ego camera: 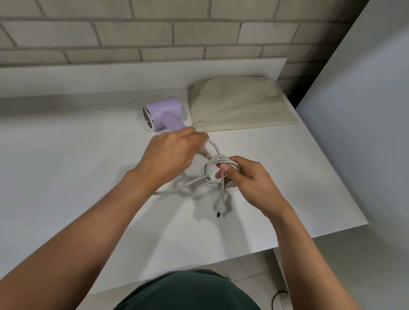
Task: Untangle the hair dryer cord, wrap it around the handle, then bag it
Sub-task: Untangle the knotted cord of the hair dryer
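Note:
A lilac hair dryer (163,112) lies on the white table (51,155), its nozzle end facing left and its handle pointing toward me. My left hand (171,156) grips the lower end of the handle. The white cord (213,166) leaves the handle base and forms a tangled coil just right of that hand. My right hand (248,180) pinches the coiled loops. The plug (219,201) hangs below the coil, near the tabletop. One strand runs left beneath my left wrist. A flat beige bag (241,104) lies behind the dryer, to its right.
A grey brick wall (160,24) backs the table behind a low white ledge. A large white panel (373,107) stands at the right. The table's right edge runs diagonally near my right forearm; tiled floor and a black cable (276,297) lie below it.

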